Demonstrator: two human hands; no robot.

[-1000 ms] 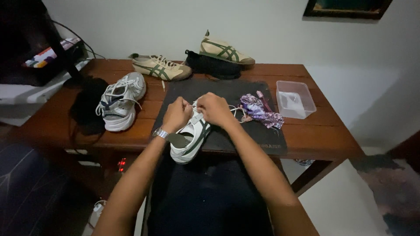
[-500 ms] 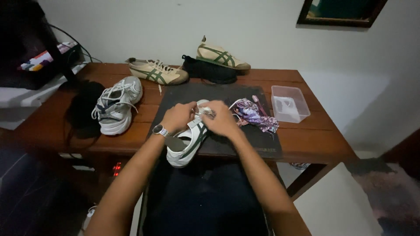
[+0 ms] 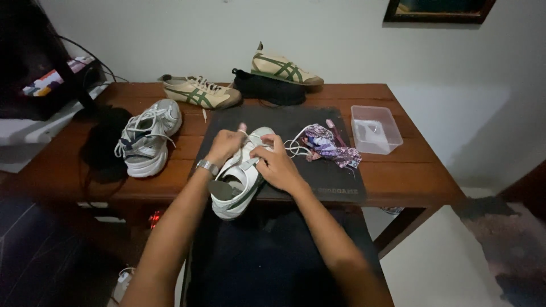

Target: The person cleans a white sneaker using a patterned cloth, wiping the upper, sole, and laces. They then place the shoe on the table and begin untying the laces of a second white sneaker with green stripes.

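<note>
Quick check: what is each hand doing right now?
Left hand: closed on the white shoe, thumb up.
Right hand: closed on the same shoe, pinching its lace.

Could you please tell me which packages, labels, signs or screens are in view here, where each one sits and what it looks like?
Clear plastic box: right side of the table, rectangular, open, whitish inside.
Colourful pack: far left, on a dark bag, flat, striped.
Picture frame: wall, top right, dark, cropped.
Mat label: near edge of the dark mat, pale print.
</note>
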